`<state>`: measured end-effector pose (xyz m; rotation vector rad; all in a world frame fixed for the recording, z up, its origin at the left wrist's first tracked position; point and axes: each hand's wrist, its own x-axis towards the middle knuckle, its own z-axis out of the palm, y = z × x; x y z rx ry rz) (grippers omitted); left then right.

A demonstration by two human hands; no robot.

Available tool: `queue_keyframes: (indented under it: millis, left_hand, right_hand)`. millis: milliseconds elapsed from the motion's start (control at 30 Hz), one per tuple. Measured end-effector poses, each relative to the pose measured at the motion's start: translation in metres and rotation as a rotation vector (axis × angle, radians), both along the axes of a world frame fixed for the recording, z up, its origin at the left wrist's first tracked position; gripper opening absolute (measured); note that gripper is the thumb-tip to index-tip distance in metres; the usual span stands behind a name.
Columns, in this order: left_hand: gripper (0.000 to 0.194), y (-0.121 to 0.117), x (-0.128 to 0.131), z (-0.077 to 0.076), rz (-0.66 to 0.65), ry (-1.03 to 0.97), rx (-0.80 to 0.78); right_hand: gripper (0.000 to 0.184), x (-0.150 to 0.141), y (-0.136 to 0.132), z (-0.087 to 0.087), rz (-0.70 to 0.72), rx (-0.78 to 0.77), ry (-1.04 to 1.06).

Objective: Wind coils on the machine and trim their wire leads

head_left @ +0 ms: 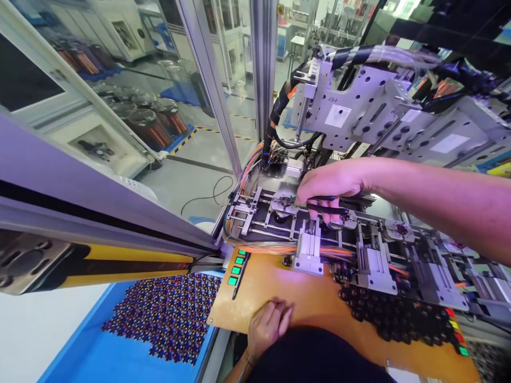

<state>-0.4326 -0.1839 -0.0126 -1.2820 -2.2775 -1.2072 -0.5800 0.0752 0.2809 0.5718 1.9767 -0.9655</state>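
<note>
My right hand (325, 186) reaches over the machine and is closed around black-handled pliers (329, 209). The pliers' jaws point left, at a round metal fixture (282, 202) on the machine's rail; whether they touch it I cannot tell. My left hand (269, 323) rests on the orange-brown work board (303, 298) close to my body, its fingers curled in and nothing visible in them. A dark pen-like stick (240, 276) lies on the board beside green square buttons (236, 270).
Several small black round parts (399, 314) lie on the board's right side. At the left, a blue tray (120, 361) holds many small wound parts (167, 314). A large metal plate assembly (359, 106) with cables hangs above my right forearm. An aluminium frame post (263, 69) stands behind.
</note>
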Motion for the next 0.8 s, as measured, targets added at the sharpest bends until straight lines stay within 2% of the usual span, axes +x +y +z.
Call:
queue_keyframes:
  millis: [200, 433, 567, 700, 800]
  left_hand:
    - [0.015, 0.0, 0.0, 0.005, 0.005, -0.003, -0.033]
    - [0.011, 0.0, 0.0, 0.004, 0.012, 0.004, -0.03]
    - [0.01, 0.0, -0.002, 0.008, -0.001, 0.007, -0.026]
    - [0.009, 0.001, -0.002, 0.009, 0.002, 0.006, -0.029]
    - [0.007, 0.001, -0.001, 0.009, 0.002, 0.008, -0.034]
  right_hand:
    - [0.016, -0.003, -0.002, -0.004, -0.017, 0.041, -0.004]
    - [0.017, -0.005, -0.002, -0.008, -0.074, 0.005, 0.006]
    - [0.018, -0.002, -0.006, -0.009, -0.013, 0.017, 0.05]
    - [0.019, 0.01, -0.004, 0.003, 0.055, -0.064, 0.186]
    - [0.019, 0.024, 0.013, 0.02, 0.044, -0.112, 0.172]
